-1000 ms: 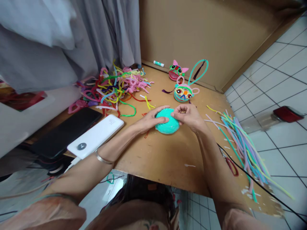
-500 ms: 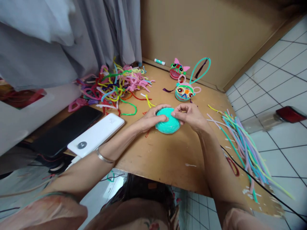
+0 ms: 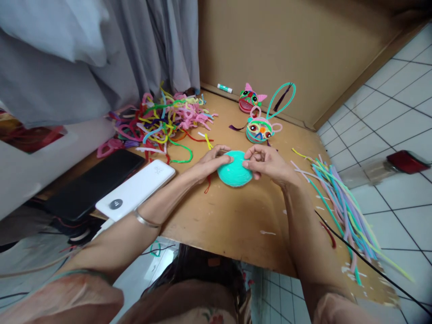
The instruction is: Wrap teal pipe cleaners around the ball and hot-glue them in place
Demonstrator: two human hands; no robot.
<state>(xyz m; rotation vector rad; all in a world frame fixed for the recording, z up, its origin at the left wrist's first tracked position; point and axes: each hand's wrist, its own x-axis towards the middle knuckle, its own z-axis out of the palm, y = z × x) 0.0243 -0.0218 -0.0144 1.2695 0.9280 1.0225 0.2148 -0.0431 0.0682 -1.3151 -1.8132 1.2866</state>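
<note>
A turquoise dome (image 3: 235,173), which looks wound from pipe cleaner, is held between my two hands over the table. My left hand (image 3: 213,161) grips its left side, with the thumb lying on top and the other fingers behind. On the right side, my right hand (image 3: 266,163) pinches the dome's edge with bent fingers. Behind the hands stands a finished-looking animal head (image 3: 259,130) of pipe cleaners with pink ears and a turquoise loop. A second, red and green animal head (image 3: 249,100) sits farther back.
A tangled heap of coloured pipe cleaners (image 3: 168,117) lies at the back left. Near it are a white power bank (image 3: 135,189) and a black slab (image 3: 97,182). Straight pipe cleaners (image 3: 340,207), red-handled scissors (image 3: 329,235) and a black cable (image 3: 357,252) are on the right. A glue stick (image 3: 224,88) lies far back.
The turquoise dome has shifted and tilted slightly, and my left thumb has slid back toward its far edge. My right fingers have moved slightly right along the rim.
</note>
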